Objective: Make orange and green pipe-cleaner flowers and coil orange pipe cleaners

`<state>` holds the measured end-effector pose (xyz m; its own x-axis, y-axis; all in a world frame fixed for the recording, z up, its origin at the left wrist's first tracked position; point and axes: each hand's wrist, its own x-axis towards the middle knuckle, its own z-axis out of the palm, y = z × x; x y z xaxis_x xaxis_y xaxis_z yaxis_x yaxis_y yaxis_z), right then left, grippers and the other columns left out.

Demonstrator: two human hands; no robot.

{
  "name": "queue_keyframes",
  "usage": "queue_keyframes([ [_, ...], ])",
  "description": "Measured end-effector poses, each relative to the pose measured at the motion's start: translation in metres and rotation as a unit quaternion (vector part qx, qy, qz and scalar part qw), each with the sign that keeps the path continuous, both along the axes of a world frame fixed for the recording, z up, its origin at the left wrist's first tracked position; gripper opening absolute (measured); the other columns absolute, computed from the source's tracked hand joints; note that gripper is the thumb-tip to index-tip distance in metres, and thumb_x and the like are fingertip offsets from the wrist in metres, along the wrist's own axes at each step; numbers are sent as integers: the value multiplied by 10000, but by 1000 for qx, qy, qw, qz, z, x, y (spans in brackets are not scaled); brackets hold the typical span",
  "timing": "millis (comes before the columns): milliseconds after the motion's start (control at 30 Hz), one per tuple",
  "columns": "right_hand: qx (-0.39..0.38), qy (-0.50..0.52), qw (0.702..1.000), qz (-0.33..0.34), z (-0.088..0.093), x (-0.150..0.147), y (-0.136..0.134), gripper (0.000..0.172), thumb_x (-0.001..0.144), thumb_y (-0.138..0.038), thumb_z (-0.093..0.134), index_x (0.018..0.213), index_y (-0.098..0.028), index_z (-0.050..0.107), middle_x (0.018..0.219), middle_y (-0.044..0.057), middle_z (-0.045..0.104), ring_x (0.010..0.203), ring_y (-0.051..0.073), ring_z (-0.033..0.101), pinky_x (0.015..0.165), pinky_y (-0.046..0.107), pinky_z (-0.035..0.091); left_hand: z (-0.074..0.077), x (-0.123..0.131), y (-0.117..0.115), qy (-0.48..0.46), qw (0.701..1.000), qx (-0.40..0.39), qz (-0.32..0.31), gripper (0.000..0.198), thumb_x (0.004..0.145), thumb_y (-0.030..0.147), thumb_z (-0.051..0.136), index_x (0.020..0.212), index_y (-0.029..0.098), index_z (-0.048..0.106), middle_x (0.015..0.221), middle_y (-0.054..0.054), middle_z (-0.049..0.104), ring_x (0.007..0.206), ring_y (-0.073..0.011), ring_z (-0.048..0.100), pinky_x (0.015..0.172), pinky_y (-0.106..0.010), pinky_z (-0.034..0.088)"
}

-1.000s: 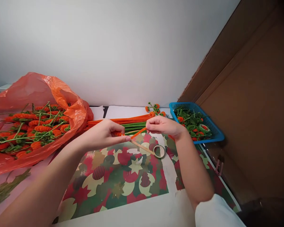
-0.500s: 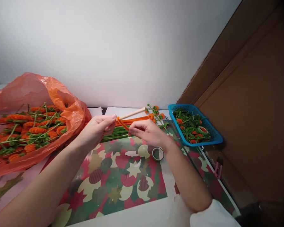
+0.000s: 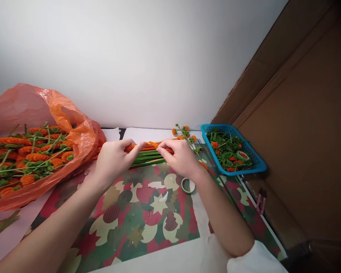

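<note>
Between my left hand [image 3: 115, 157] and my right hand [image 3: 182, 157] stretches a fuzzy orange pipe cleaner [image 3: 152, 144], wavy and twisted. Thumb and fingers of each hand pinch it. A loose orange end [image 3: 203, 165] shows past my right wrist. Just beneath the hands lie straight green pipe cleaners [image 3: 147, 156] in a bundle, with orange ones behind, partly covered by my fingers. Small orange flowers [image 3: 184, 131] on green stems rest behind my right hand. The wooden stick cannot be made out clearly.
At left, an orange plastic bag [image 3: 82, 113] holds many orange-and-green flowers. A blue basket [image 3: 255, 167] with green and orange pieces stands at right. A tape roll [image 3: 182, 185] lies near my right wrist, and a pink cutter [image 3: 261, 201] lies by the cardboard [image 3: 295, 125].
The wooden stick is no longer seen raised between my hands. The orange pipe cleaner, looped at the stick before, is now drawn out sideways between both hands, held lower.
</note>
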<state>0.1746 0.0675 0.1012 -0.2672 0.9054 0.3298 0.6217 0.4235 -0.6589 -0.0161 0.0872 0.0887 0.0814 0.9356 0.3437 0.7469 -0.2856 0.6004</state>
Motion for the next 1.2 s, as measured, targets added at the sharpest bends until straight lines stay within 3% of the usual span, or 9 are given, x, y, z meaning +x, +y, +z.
queue_keyframes([
  [100, -33, 81, 996, 28, -6, -6, 2, 189, 887, -270, 528, 778, -164, 641, 573, -39, 512, 523, 85, 421, 542, 229, 330, 1, 2, -2, -114, 993, -37, -8, 447, 817, 499, 513, 509, 186, 426, 466, 46, 276, 461, -100, 278, 459, -243, 230],
  [233, -156, 205, 959, 114, -11, -2, 9, 224, 838, -373, 605, 809, -156, 654, 642, -20, 554, 568, 94, 489, 539, 224, 385, 1, -5, 2, -225, 955, -133, -140, 480, 827, 534, 476, 519, 196, 331, 507, 51, 233, 461, -89, 229, 437, -231, 204],
  [367, -219, 190, 945, 152, -8, 12, 13, 229, 772, -377, 686, 750, -152, 651, 674, -11, 587, 584, 91, 494, 528, 219, 377, 0, -16, 8, -148, 938, -187, -252, 485, 816, 516, 524, 498, 182, 371, 510, 49, 255, 466, -82, 229, 435, -222, 195],
  [500, -190, 145, 958, 156, -2, 21, 13, 166, 773, -311, 686, 732, -151, 665, 708, 3, 637, 620, 98, 527, 558, 225, 392, 3, -21, 9, -38, 940, -198, -274, 435, 798, 497, 573, 517, 173, 500, 490, 39, 339, 461, -85, 282, 429, -218, 223],
  [600, -124, 70, 983, 117, 0, 18, 9, 141, 802, -270, 655, 719, -157, 674, 706, 8, 657, 621, 102, 532, 570, 233, 376, 6, -19, 7, 28, 957, -169, -233, 459, 773, 529, 586, 495, 180, 480, 460, 42, 348, 436, -86, 287, 417, -225, 215],
  [700, -29, -12, 998, 46, -2, 8, 5, 144, 829, -235, 613, 715, -165, 664, 684, 5, 647, 616, 107, 519, 585, 243, 349, 5, -13, 4, 70, 986, -86, -123, 501, 769, 557, 562, 465, 193, 401, 420, 50, 287, 420, -95, 261, 425, -244, 204],
  [900, 107, -128, 982, -86, -14, -12, 2, 172, 862, -231, 515, 766, -167, 643, 734, 40, 646, 650, 145, 532, 592, 265, 307, -5, 4, -5, 39, 999, 22, 10, 463, 813, 540, 497, 505, 199, 433, 430, 43, 312, 447, -116, 277, 480, -264, 236],
  [1067, 137, -6, 983, -120, -26, -22, 2, 190, 870, -248, 501, 797, -179, 662, 736, 39, 671, 666, 146, 572, 602, 253, 367, -7, 9, -7, -26, 999, 15, 37, 391, 814, 459, 524, 537, 184, 512, 447, 45, 342, 466, -110, 329, 500, -248, 273],
  [1200, 87, 159, 974, -138, -32, -29, 3, 174, 827, -262, 538, 714, -174, 636, 672, 21, 658, 571, 123, 540, 570, 252, 420, -5, 9, -8, -71, 997, -1, 41, 378, 805, 447, 553, 542, 175, 540, 442, 47, 352, 471, -106, 338, 486, -243, 274],
])
